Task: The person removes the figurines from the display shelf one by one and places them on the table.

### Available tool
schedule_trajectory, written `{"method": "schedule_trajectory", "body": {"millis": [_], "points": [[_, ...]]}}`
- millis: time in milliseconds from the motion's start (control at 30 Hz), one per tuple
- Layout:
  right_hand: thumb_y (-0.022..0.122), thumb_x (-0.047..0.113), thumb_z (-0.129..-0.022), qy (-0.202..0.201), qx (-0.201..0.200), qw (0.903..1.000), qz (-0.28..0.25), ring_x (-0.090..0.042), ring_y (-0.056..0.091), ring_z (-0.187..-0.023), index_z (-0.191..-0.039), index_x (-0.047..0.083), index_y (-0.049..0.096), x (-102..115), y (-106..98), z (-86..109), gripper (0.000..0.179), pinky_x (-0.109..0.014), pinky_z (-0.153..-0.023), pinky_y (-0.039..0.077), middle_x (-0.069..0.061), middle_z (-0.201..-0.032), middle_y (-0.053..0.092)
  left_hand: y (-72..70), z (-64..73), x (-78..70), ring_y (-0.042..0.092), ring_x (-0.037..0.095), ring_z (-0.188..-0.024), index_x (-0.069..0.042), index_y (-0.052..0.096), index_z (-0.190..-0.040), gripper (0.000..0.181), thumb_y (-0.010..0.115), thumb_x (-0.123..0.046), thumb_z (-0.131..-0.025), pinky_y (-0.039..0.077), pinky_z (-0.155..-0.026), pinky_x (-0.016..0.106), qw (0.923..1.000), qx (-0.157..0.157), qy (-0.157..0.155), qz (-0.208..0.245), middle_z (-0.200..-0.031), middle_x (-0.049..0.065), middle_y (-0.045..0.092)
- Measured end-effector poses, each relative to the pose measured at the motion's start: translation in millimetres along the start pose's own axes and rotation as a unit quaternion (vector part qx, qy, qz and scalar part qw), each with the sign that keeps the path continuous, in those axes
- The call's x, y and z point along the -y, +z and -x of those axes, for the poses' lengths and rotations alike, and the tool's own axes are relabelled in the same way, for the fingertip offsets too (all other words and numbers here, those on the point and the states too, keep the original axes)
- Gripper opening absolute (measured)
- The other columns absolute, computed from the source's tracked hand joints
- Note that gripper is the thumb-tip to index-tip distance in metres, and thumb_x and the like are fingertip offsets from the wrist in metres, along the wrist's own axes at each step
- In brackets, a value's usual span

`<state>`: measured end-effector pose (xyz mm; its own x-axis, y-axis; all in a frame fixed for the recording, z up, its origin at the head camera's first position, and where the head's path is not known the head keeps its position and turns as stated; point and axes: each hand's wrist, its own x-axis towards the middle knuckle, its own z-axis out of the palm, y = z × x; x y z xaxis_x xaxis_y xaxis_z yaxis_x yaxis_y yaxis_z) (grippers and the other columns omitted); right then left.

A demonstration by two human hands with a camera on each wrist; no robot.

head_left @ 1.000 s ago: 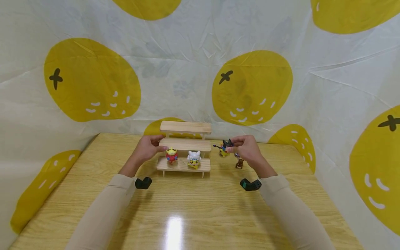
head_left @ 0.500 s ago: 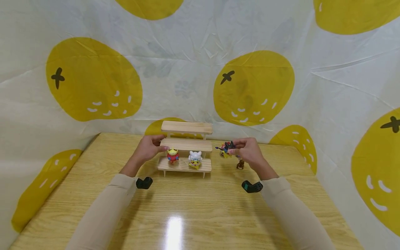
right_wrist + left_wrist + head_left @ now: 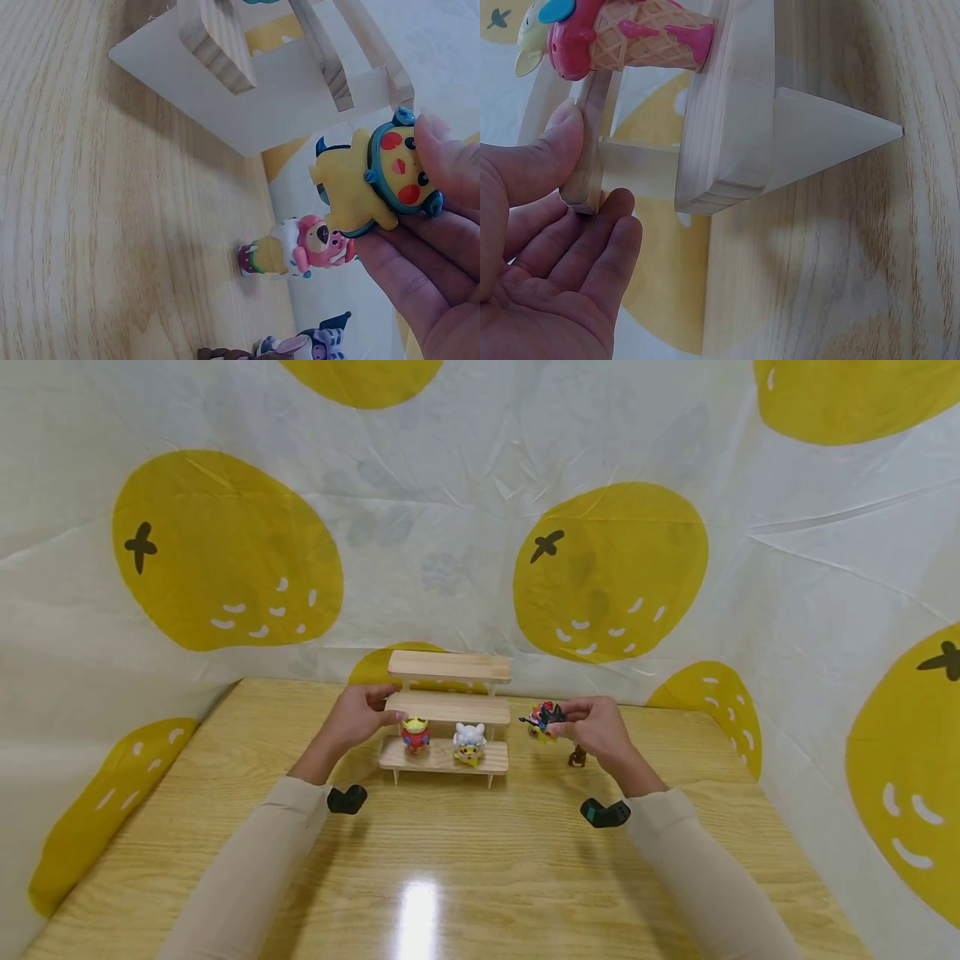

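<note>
A three-tier wooden display stand [image 3: 447, 707] stands on the table. My left hand [image 3: 354, 720] grips the left end of its middle shelf, thumb on top and fingers below in the left wrist view. In my right hand [image 3: 602, 732], a yellow figurine [image 3: 395, 166] with red cheeks and a dark teal hood is pinched between thumb and fingers, right of the stand. On the lowest shelf are a red figurine [image 3: 416, 737] with a waffle-cone base [image 3: 641, 45] and a yellow figurine in a white cap [image 3: 469, 747].
Beyond the held figurine stands a pink-hooded figurine [image 3: 319, 244] on the table. Nearer my right hand are a brown figurine [image 3: 577, 757] and one with a black pointed hat [image 3: 324, 346]. A fruit-patterned cloth [image 3: 427, 543] hangs behind the table.
My right hand has sunk slightly and shifted a little right with the hooded figurine. More of the pink figurine shows behind it. The left hand keeps its grip on the shelf.
</note>
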<state>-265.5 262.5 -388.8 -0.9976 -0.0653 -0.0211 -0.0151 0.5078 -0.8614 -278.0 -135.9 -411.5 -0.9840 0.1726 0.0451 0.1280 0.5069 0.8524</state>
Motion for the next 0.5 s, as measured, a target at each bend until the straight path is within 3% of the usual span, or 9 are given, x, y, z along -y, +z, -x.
{"method": "schedule_trajectory", "body": {"millis": [100,333,500], "points": [[0.078,0.010,-0.094,0.000,-0.003,1.0000,0.003,-0.036,0.071,-0.114,-0.132,-0.007,0.067,-1.6,1.3,-0.3,0.043,-0.047,-0.096,0.061,-0.026,-0.123,0.073,-0.4,0.1,0.2,0.053,0.040,-0.143,-0.003,0.049,-0.155,0.062,0.073,-0.022,-0.100,0.051,-0.113,0.054,1.0000,-0.001,0.001,-0.001,-0.159,0.017,0.051],[0.080,0.010,-0.093,0.005,-0.010,0.9999,0.000,-0.030,0.073,-0.107,-0.131,-0.006,0.068,-6.1,4.6,-2.3,0.043,-0.030,-0.080,0.060,-0.025,-0.121,0.075,0.0,-0.4,0.6,0.055,0.040,-0.141,-0.003,0.050,-0.154,0.063,0.073,-0.023,-0.100,0.052,-0.112,0.053,1.0000,-0.001,0.002,-0.001,-0.158,0.016,0.052],[0.079,0.009,-0.093,0.002,-0.016,0.9999,0.000,-0.031,0.072,-0.108,-0.130,-0.006,0.069,-8.6,7.0,-2.9,0.042,-0.038,-0.086,0.061,-0.025,-0.121,0.075,-0.5,-0.1,0.3,0.056,0.039,-0.140,-0.004,0.051,-0.154,0.061,0.073,-0.024,-0.100,0.053,-0.111,0.052,1.0000,-0.001,0.001,-0.001,-0.158,0.016,0.053]]}}
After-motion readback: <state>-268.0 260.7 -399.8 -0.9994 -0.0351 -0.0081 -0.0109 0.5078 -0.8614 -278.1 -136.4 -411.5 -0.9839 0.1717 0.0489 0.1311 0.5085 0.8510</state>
